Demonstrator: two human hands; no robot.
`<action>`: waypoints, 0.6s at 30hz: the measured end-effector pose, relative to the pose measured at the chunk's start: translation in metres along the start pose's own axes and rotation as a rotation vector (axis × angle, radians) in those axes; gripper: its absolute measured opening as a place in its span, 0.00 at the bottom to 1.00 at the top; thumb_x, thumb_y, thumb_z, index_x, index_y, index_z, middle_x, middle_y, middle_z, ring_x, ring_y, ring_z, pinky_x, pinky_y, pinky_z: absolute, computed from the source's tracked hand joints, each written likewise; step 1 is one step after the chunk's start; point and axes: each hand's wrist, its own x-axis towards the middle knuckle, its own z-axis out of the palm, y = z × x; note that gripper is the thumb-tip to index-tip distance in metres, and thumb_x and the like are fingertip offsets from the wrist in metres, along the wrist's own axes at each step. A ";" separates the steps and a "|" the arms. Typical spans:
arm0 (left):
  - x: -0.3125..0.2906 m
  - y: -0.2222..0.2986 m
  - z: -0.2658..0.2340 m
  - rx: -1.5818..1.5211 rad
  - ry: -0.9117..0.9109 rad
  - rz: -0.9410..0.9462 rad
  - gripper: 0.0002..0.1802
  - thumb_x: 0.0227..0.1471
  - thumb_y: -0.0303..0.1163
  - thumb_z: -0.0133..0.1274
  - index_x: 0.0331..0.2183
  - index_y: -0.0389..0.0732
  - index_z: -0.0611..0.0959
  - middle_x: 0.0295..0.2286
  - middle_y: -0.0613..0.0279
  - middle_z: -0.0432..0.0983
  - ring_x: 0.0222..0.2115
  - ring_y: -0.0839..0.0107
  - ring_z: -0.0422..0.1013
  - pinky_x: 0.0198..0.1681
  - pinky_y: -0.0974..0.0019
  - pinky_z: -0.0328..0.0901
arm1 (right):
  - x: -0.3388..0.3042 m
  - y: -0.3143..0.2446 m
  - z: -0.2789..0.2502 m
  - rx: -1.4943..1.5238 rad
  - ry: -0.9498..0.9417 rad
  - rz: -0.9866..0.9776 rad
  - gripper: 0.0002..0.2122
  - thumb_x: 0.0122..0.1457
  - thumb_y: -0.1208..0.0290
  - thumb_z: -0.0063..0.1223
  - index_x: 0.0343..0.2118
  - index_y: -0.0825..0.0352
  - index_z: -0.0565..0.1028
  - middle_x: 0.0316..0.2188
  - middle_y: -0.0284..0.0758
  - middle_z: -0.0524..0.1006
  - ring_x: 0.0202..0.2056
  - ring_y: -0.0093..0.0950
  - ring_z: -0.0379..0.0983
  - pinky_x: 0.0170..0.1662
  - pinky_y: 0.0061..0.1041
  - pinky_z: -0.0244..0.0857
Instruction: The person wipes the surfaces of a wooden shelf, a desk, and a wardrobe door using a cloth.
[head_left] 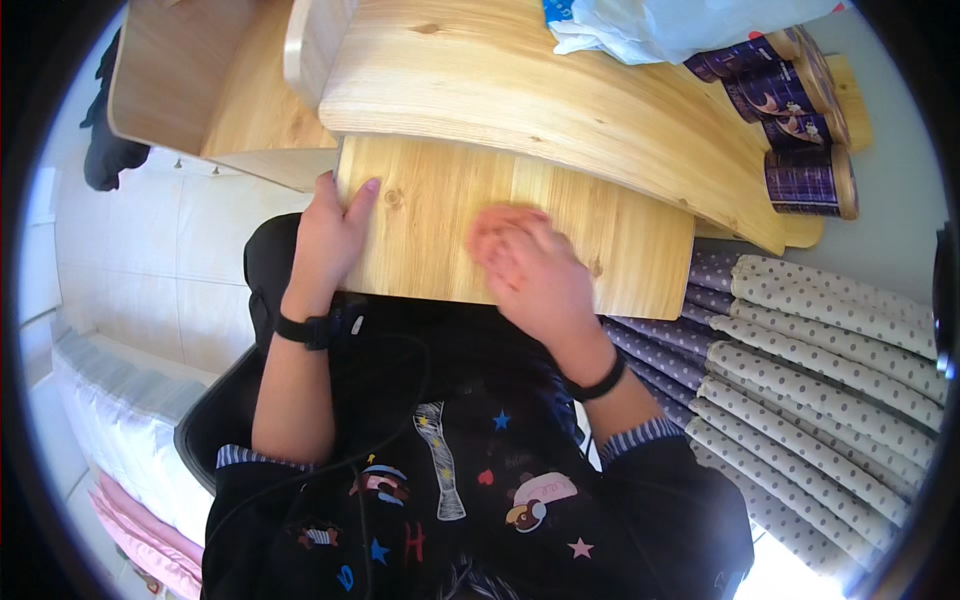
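A flat light-wood board (430,215), like a pull-out keyboard tray, juts toward me from under the desktop. My left hand (334,225) grips its left edge, with the thumb on top and the other fingers along the side. A crumpled pink cloth (492,232) is pressed to the board's upper face near its middle. Over the cloth lies my right hand (545,285), its fingers bent round it and slightly smeared by motion.
The desktop (450,90) overhangs the board's far side. On it are a white plastic bag (660,28) and several dark purple cans (805,180). A wooden cabinet (215,85) stands at the left, polka-dot curtains (800,350) hang right, and a black chair (215,405) surrounds me.
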 end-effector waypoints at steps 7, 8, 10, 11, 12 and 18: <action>0.011 0.000 -0.011 0.073 -0.155 -0.052 0.32 0.64 0.52 0.53 0.46 0.27 0.72 0.35 0.31 0.80 0.37 0.42 0.79 0.41 0.51 0.72 | -0.098 0.137 -0.064 -0.247 0.116 0.686 0.12 0.66 0.63 0.54 0.43 0.67 0.77 0.42 0.48 0.79 0.41 0.47 0.78 0.45 0.40 0.72; 0.011 -0.002 -0.010 0.074 -0.133 -0.033 0.32 0.64 0.52 0.54 0.43 0.27 0.72 0.33 0.29 0.79 0.36 0.38 0.79 0.40 0.49 0.72 | -0.098 0.141 -0.070 -0.253 0.123 0.687 0.12 0.66 0.63 0.54 0.43 0.67 0.77 0.42 0.48 0.79 0.41 0.47 0.78 0.45 0.40 0.72; 0.010 -0.006 -0.009 0.064 -0.120 -0.011 0.31 0.64 0.52 0.54 0.43 0.27 0.72 0.32 0.29 0.79 0.35 0.38 0.79 0.38 0.48 0.72 | -0.094 0.144 -0.074 -0.352 0.100 0.804 0.15 0.68 0.60 0.50 0.48 0.67 0.77 0.45 0.49 0.79 0.45 0.48 0.77 0.46 0.43 0.72; 0.010 -0.007 -0.008 0.059 -0.108 0.004 0.31 0.64 0.52 0.54 0.42 0.27 0.71 0.31 0.29 0.79 0.34 0.37 0.78 0.37 0.48 0.72 | -0.090 0.142 -0.071 -0.353 0.106 0.798 0.15 0.68 0.60 0.50 0.48 0.67 0.77 0.45 0.49 0.79 0.45 0.48 0.77 0.46 0.43 0.72; 0.011 -0.006 -0.008 0.055 -0.101 0.007 0.31 0.64 0.52 0.54 0.42 0.27 0.71 0.31 0.29 0.79 0.34 0.37 0.78 0.37 0.48 0.72 | -0.084 0.139 -0.064 -0.428 0.079 0.788 0.17 0.67 0.59 0.49 0.50 0.67 0.76 0.46 0.50 0.78 0.47 0.48 0.76 0.47 0.44 0.72; 0.008 -0.007 -0.008 0.145 -0.049 0.066 0.30 0.64 0.51 0.53 0.38 0.29 0.70 0.28 0.30 0.79 0.32 0.36 0.78 0.34 0.46 0.72 | 0.023 0.069 -0.011 -0.599 -0.372 0.521 0.18 0.63 0.70 0.40 0.54 0.69 0.71 0.43 0.53 0.79 0.43 0.47 0.79 0.49 0.46 0.74</action>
